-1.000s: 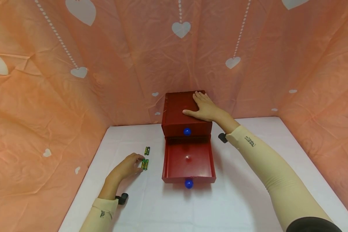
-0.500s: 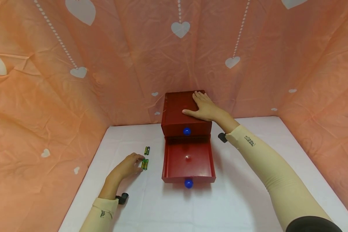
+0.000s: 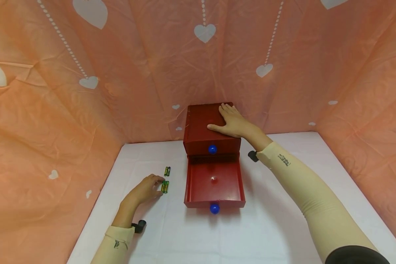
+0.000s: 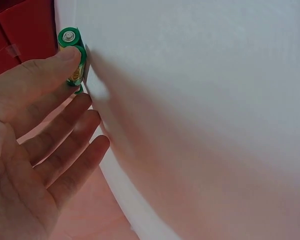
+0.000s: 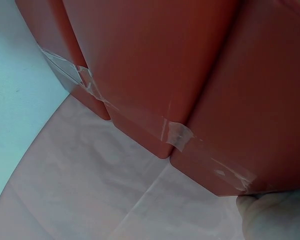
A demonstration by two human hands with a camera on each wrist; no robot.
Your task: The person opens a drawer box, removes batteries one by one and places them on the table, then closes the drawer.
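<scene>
Batteries (image 3: 165, 187) are in two groups, between the left edge of the white-covered desk (image 3: 257, 227) and the red cabinet (image 3: 201, 124) standing at its far edge. The person's left hand (image 3: 146, 189) pinches the nearer group narrowly, thumb against forefinger; their number I cannot tell. A second pair (image 3: 167, 171) lies just beyond. The right hand (image 3: 232, 123) rests spread upon the cabinet, gripping nothing. The lower drawer (image 3: 198, 204) is already pulled out; I judge the work early, since all visible batteries are outside it.

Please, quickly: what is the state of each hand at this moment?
Left hand: pinches green-and-gold batteries.
Right hand: open, resting on top of the red drawer cabinet.
</scene>
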